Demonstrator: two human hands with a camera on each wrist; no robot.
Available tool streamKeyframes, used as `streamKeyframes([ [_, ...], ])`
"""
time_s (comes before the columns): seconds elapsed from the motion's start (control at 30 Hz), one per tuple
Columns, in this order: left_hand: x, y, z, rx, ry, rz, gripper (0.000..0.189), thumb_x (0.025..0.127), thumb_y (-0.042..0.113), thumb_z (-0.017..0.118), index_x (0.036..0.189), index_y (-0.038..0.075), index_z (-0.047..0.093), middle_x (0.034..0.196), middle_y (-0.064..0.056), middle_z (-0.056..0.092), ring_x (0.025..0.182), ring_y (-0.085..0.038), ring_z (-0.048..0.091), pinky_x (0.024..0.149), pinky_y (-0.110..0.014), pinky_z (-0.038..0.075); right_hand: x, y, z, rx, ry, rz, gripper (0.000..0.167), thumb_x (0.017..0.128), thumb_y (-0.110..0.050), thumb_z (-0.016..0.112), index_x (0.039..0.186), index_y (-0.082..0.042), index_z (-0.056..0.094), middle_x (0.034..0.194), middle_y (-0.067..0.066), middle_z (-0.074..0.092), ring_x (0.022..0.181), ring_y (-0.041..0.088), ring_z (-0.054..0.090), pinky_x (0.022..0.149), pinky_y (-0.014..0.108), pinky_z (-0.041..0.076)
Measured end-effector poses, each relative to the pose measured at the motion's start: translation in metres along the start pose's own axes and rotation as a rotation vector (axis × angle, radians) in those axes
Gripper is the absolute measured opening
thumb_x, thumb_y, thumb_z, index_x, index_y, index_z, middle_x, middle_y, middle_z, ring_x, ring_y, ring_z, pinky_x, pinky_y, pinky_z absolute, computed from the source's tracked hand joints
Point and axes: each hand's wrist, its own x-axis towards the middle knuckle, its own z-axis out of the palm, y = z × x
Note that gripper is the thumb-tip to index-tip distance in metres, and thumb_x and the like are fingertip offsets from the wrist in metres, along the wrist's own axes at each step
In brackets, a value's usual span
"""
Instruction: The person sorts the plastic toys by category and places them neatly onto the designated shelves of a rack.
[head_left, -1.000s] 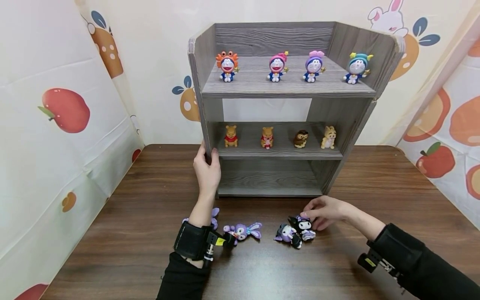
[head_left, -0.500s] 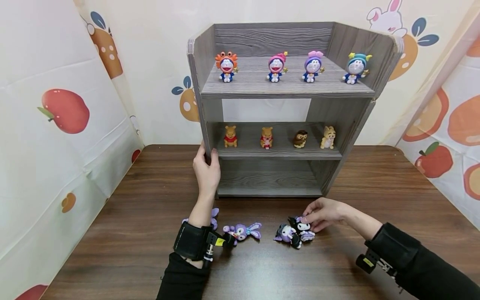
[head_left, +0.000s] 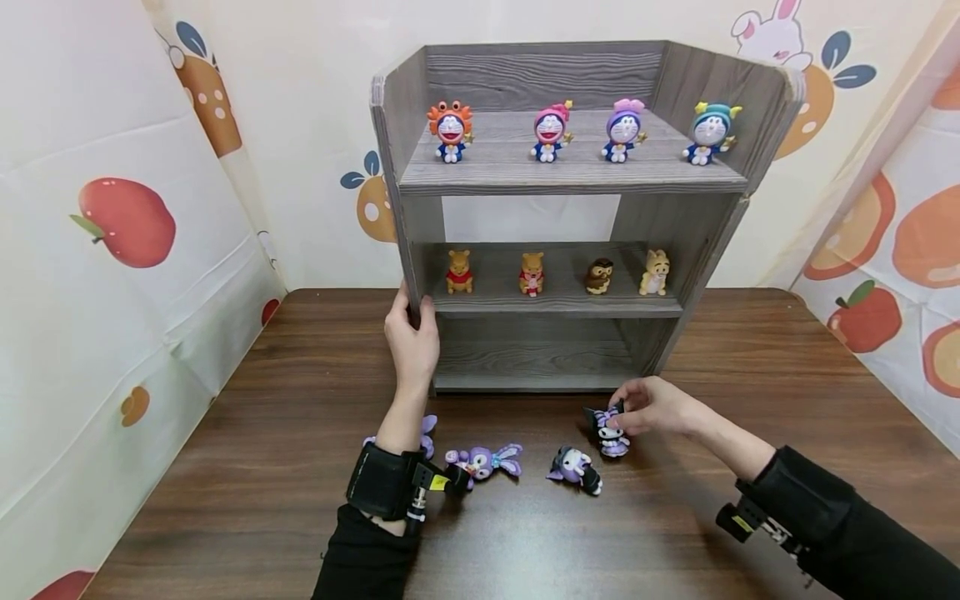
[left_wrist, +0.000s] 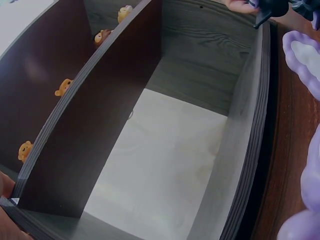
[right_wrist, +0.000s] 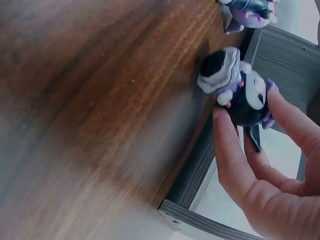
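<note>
Fruit-print sheets (head_left: 112,333) around a wood-grain table (head_left: 262,483) suggest a small screened-off booth

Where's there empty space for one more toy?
The bottom shelf is bare between its side walls. The table is bare between the cabinet and right-side fruit cloth. It's crowded in front: purple toys by the left forearm, and the right hand holding a dark toy.

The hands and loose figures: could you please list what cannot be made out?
Head: most of the leftmost purple figure, behind the left forearm.
Head: part of the long-eared figure, behind the wrist camera.
Left wrist: most of the left hand, past the left edge.
Right wrist: part of the right hand, past the right edge.
</note>
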Motion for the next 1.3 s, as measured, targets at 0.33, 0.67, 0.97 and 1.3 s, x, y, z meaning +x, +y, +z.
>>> streamKeyframes([
  [0.33,0.0,0.001,0.0,-0.01,-0.009,-0.012,0.037,0.085,-0.011,0.042,0.121,-0.013,0.046,0.11,-0.03,0.053,0.08,-0.026,0.047,0.066,-0.024,0.037,-0.006,0.002,0.006,-0.19,0.2,-0.11,0.027,0.072,-0.015,0.072,0.09,0.001,0.06,0.077,0.004,0.059,0.074,0.016,0.056,0.062,0.027,0.046],
  [0.67,0.0,0.002,0.0,-0.004,-0.005,0.0,0.037,0.084,-0.012,0.042,0.12,-0.013,0.047,0.111,-0.029,0.053,0.08,-0.026,0.048,0.067,-0.024,0.037,-0.02,0.004,0.014,-0.205,0.236,-0.216,0.027,0.069,-0.005,0.073,0.088,0.0,0.055,0.074,0.005,0.06,0.068,0.009,0.057,0.06,0.024,0.048],
  [0.97,-0.001,0.002,0.0,0.0,-0.003,-0.004,0.037,0.084,-0.011,0.042,0.12,-0.013,0.047,0.113,-0.029,0.052,0.083,-0.027,0.049,0.068,-0.024,0.038,-0.028,0.0,0.031,-0.509,0.367,-0.346,0.035,0.06,0.005,0.074,0.083,-0.011,0.053,0.078,-0.004,0.058,0.07,0.011,0.058,0.062,0.028,0.048],
  [1.3,0.0,0.002,0.0,-0.008,-0.007,-0.011,0.038,0.084,-0.011,0.042,0.122,-0.012,0.045,0.117,-0.028,0.05,0.095,-0.033,0.05,0.076,-0.034,0.04,-0.029,-0.002,0.038,-0.772,0.425,-0.526,0.044,0.053,0.007,0.078,0.088,-0.007,0.055,0.082,-0.001,0.058,0.076,0.014,0.057,0.064,0.03,0.047],
])
